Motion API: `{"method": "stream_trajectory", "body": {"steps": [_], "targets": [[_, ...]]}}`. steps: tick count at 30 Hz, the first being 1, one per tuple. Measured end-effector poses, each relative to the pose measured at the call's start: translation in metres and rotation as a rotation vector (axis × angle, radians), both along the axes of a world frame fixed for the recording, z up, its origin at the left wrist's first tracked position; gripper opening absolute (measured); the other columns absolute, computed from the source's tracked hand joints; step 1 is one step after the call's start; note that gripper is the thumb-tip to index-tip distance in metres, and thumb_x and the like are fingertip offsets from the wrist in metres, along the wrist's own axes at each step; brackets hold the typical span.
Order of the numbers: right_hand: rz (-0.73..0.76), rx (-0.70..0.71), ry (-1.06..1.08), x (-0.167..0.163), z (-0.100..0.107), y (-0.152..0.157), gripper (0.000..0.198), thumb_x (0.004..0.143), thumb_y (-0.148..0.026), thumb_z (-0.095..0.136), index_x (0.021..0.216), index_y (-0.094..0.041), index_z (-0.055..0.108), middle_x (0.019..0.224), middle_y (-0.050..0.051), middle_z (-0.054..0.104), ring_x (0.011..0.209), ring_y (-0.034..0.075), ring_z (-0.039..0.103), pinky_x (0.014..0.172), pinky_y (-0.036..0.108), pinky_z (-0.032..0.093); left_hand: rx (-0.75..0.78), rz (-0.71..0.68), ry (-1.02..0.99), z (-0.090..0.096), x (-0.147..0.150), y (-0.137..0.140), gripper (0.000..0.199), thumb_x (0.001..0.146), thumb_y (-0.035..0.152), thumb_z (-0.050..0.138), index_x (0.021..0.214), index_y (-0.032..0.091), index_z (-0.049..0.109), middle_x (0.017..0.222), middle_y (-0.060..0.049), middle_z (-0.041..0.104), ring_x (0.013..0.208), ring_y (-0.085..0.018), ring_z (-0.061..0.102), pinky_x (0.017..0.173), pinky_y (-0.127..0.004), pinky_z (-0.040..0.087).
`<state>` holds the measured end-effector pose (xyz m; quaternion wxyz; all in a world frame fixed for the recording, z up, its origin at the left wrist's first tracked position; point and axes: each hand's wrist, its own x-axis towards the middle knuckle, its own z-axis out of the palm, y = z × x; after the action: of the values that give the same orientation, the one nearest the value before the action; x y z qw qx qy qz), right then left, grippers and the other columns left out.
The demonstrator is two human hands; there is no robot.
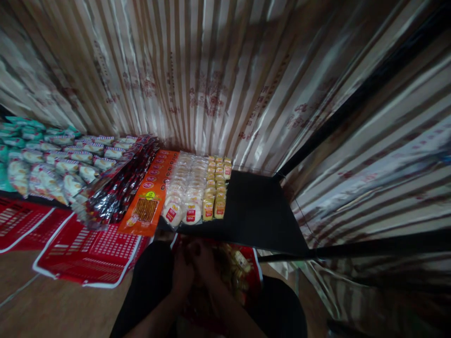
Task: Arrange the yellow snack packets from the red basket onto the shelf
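My left hand (182, 268) and my right hand (203, 259) are close together, low over a red basket (259, 274) between my knees. The fingers of both look curled in, but the light is dim and whatever they hold is hidden. Small yellow-wrapped snack packets (241, 261) fill the right part of this basket, beside my right hand. Just beyond my hands, on a black shelf (262, 213), stand rows of yellow packaged cakes (220, 203) and clear-wrapped round white crackers (192, 209).
Left of the crackers lie an orange snack pack (146, 206), dark red glossy packets (116, 199), white packets (66, 164) and green packets (24, 129). Red baskets (91, 249) stand below. A striped curtain (211, 70) hangs behind; black frame bars (338, 124) run at right.
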<state>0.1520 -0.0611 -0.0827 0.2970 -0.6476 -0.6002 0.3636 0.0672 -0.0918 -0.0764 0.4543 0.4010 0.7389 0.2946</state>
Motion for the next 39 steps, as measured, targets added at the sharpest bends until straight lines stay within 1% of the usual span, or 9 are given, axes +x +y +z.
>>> {"method": "stream_trajectory", "body": {"steps": [3, 12, 16, 20, 24, 27, 30, 33, 39], "targets": [[-0.015, 0.023, 0.036, 0.012, 0.019, -0.018, 0.017, 0.074, -0.016, 0.05, 0.085, -0.021, 0.062, 0.087, 0.005, 0.066, 0.085, 0.019, 0.061, 0.081, 0.031, 0.047, 0.058, -0.059, 0.043, 0.009, 0.003, -0.008, 0.053, 0.074, 0.009, 0.045, 0.127, 0.012, 0.044, 0.137, -0.011, 0.045, 0.13, -0.02, 0.037, 0.109, -0.031, 0.027], [-0.019, 0.172, 0.1, 0.048, 0.075, -0.044, 0.01, 0.075, -0.022, 0.053, 0.081, -0.021, 0.062, 0.084, 0.003, 0.063, 0.084, 0.018, 0.059, 0.08, 0.031, 0.047, 0.15, -0.253, 0.135, 0.039, 0.013, -0.027, 0.034, 0.081, 0.02, 0.045, 0.112, 0.016, 0.056, 0.116, -0.01, 0.061, 0.113, -0.021, 0.052, 0.1, -0.031, 0.036], [-0.088, 0.13, 0.258, 0.068, 0.096, -0.043, 0.024, 0.074, -0.027, 0.055, 0.097, -0.02, 0.059, 0.099, 0.005, 0.065, 0.088, 0.018, 0.062, 0.079, 0.03, 0.05, 0.262, -0.304, 0.059, 0.059, 0.028, -0.025, 0.027, 0.08, 0.022, 0.045, 0.103, 0.018, 0.057, 0.109, -0.008, 0.062, 0.102, -0.02, 0.056, 0.092, -0.031, 0.042], [-0.224, 0.106, 0.482, 0.084, 0.106, -0.04, 0.046, 0.074, -0.034, 0.059, 0.116, -0.019, 0.05, 0.112, 0.009, 0.063, 0.095, 0.019, 0.063, 0.081, 0.031, 0.052, 0.353, -0.29, -0.051, 0.08, 0.05, -0.015, 0.02, 0.081, 0.027, 0.045, 0.093, 0.017, 0.057, 0.091, -0.006, 0.064, 0.086, -0.019, 0.058, 0.081, -0.031, 0.046], [-0.308, 0.108, 0.515, 0.101, 0.103, -0.034, 0.04, 0.07, -0.036, 0.064, 0.106, -0.019, 0.056, 0.1, 0.008, 0.068, 0.092, 0.02, 0.065, 0.082, 0.033, 0.053, 0.416, -0.29, -0.128, 0.086, 0.076, 0.004, 0.019, 0.081, 0.026, 0.044, 0.094, 0.017, 0.056, 0.093, -0.006, 0.063, 0.087, -0.018, 0.058, 0.082, -0.03, 0.046], [-0.364, 0.102, 0.573, 0.116, 0.101, -0.02, 0.04, 0.066, -0.037, 0.067, 0.1, -0.018, 0.059, 0.093, 0.007, 0.07, 0.085, 0.021, 0.066, 0.078, 0.034, 0.054, 0.391, -0.306, -0.052, 0.092, 0.094, 0.021, 0.021, 0.08, 0.022, 0.042, 0.092, 0.016, 0.058, 0.094, -0.007, 0.062, 0.09, -0.019, 0.057, 0.085, -0.032, 0.046], [-0.414, 0.156, 0.607, 0.132, 0.102, 0.002, 0.04, 0.062, -0.038, 0.069, 0.095, -0.018, 0.06, 0.089, 0.008, 0.07, 0.081, 0.02, 0.066, 0.076, 0.034, 0.054, 0.385, -0.326, 0.012, 0.104, 0.113, 0.037, 0.033, 0.079, 0.017, 0.04, 0.107, 0.012, 0.057, 0.106, -0.011, 0.061, 0.1, -0.02, 0.055, 0.092, -0.032, 0.043], [-0.44, 0.21, 0.576, 0.147, 0.103, 0.033, 0.039, 0.06, -0.038, 0.068, 0.093, -0.017, 0.061, 0.086, 0.008, 0.07, 0.078, 0.02, 0.065, 0.076, 0.034, 0.053, 0.43, -0.307, 0.017, 0.116, 0.133, 0.052, 0.047, 0.08, 0.015, 0.038, 0.125, 0.008, 0.047, 0.127, -0.013, 0.052, 0.118, -0.02, 0.047, 0.104, -0.031, 0.035], [-0.41, 0.221, 0.536, 0.164, 0.092, 0.104, 0.039, 0.057, -0.039, 0.066, 0.089, -0.017, 0.06, 0.084, 0.008, 0.068, 0.076, 0.02, 0.065, 0.075, 0.033, 0.052, 0.409, -0.266, 0.027, 0.117, 0.169, 0.089, 0.052, 0.08, 0.013, 0.04, 0.131, 0.005, 0.043, 0.144, -0.013, 0.034, 0.135, -0.021, 0.026, 0.115, -0.035, 0.018]]}}
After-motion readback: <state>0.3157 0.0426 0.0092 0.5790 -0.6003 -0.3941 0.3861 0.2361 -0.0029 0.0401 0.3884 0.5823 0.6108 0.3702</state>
